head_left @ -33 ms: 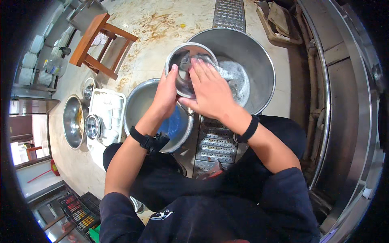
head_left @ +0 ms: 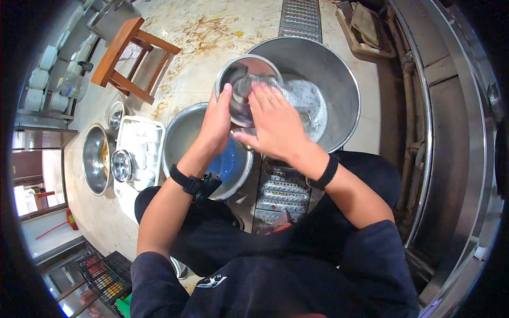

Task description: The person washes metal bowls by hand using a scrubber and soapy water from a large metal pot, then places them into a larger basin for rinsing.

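A round stainless steel bowl (head_left: 241,112) is tilted over the near left rim of a big steel pot (head_left: 347,100) with foamy water (head_left: 310,103) in it. My left hand (head_left: 214,122) is closed on the bowl's left side, its thumb over the rim. Inside the bowl, my right hand (head_left: 278,119) presses a greyish mesh-like cloth (head_left: 289,94) under nearly straight fingers. The cloth is smeared by motion and partly hidden by the hand. Below my left wrist stands a wide metal basin (head_left: 172,138) with water and something blue (head_left: 227,161) in it.
A white rack (head_left: 159,124) of white dishes and a steel bowl (head_left: 96,159) stand at the left. Beyond them is a wooden stool (head_left: 114,53). A perforated metal drain cover (head_left: 283,188) runs beneath the pot. Pipes (head_left: 421,132) line the right side.
My right hand and the mesh cloth have shifted slightly inside the bowl. The bowl has tilted a little; my left hand keeps its grip.
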The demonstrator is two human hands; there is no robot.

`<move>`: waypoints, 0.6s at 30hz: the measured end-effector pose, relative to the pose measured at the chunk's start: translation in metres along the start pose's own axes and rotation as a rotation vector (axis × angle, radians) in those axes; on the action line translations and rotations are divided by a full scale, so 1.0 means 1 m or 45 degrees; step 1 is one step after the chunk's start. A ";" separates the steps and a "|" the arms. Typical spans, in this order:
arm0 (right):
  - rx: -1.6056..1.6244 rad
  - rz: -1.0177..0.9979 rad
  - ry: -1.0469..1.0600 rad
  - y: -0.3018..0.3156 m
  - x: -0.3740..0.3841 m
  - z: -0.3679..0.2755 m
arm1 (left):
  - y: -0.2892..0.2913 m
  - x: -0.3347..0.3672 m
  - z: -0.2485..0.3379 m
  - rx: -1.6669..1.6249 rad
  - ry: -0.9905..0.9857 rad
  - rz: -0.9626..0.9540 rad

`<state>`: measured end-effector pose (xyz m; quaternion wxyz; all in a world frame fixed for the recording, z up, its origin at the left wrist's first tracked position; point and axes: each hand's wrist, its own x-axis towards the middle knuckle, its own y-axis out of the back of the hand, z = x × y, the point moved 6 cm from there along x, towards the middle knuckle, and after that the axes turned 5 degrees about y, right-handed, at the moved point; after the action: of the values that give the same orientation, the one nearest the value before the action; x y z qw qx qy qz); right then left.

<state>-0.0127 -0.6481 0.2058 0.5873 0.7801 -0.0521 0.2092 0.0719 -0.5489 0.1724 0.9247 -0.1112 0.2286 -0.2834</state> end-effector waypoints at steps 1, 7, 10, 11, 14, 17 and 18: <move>0.080 -0.081 -0.025 -0.006 -0.007 -0.007 | 0.002 -0.001 0.001 0.061 -0.006 0.063; 0.119 -0.046 -0.103 -0.001 0.000 0.002 | -0.010 -0.008 0.006 0.154 -0.034 0.101; 0.105 -0.099 -0.148 -0.003 -0.004 -0.002 | -0.009 -0.008 0.006 0.147 -0.110 0.092; 0.103 -0.101 -0.150 -0.004 -0.003 0.000 | -0.008 -0.009 0.005 0.137 -0.115 0.122; 0.066 0.016 -0.089 0.003 -0.002 0.006 | -0.001 0.002 -0.005 0.099 -0.103 0.067; 0.088 0.059 -0.060 0.007 -0.004 0.007 | 0.001 -0.001 -0.001 0.002 -0.016 0.074; 0.118 -0.013 -0.043 0.004 -0.012 -0.001 | 0.002 -0.007 0.003 0.026 -0.028 0.090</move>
<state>-0.0252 -0.6506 0.2052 0.5506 0.8102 -0.0482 0.1952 0.0690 -0.5430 0.1775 0.9376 -0.0967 0.2195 -0.2517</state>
